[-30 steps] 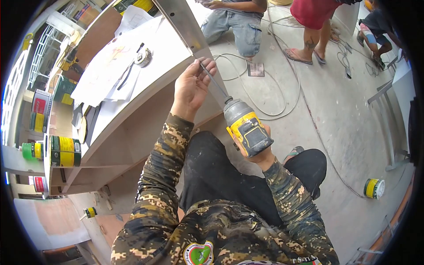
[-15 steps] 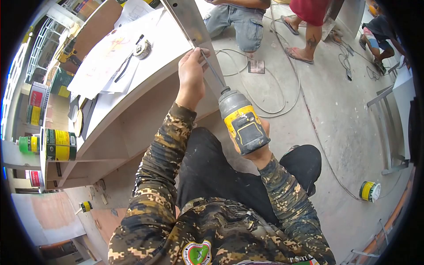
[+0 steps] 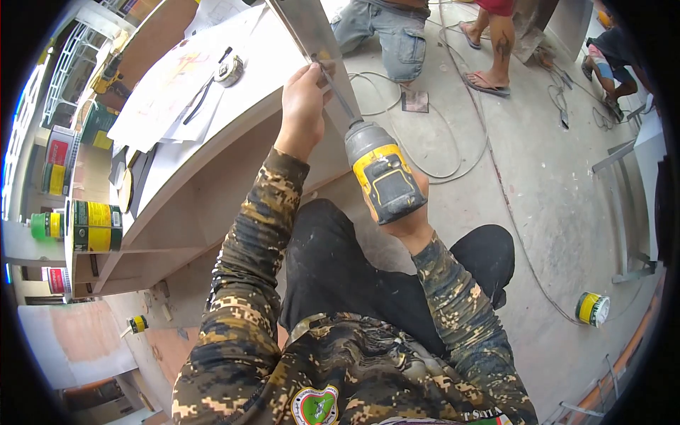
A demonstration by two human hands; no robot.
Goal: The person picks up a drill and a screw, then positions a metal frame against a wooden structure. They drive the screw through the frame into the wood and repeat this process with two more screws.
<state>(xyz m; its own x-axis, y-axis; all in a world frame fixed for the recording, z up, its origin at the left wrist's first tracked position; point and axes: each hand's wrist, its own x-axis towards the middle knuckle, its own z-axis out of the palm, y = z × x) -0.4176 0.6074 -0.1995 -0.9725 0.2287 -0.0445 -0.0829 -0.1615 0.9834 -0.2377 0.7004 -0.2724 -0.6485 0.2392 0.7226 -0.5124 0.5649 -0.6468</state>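
Observation:
My right hand [image 3: 411, 219] is wrapped around the handle of a yellow and black cordless impact driver [image 3: 386, 177]. A long driver bit [image 3: 343, 95] runs from its nose up to a metal bar [image 3: 303, 28] at the edge of a white curved counter [image 3: 265, 99]. My left hand [image 3: 303, 106] is closed at the bit's tip, against the bar, thumb and fingers pinched together. Whatever sits between those fingers is too small to make out. On the counter lie a tape measure [image 3: 228, 69], a dark slim tool [image 3: 197, 103] and paper sheets [image 3: 159, 92].
A kneeling person in grey shorts [image 3: 382, 39] is just beyond the bar. Another person's legs [image 3: 499, 53] stand to the right. A looped cable [image 3: 453, 152] crosses the concrete floor. Cans [image 3: 95, 227] stand at left, and one can [image 3: 592, 309] lies at right.
The driver and my right hand have moved up and slightly left, nearer the bar. My left hand has shifted slightly up with its fingers at the bit tip. The standing person's feet have shifted.

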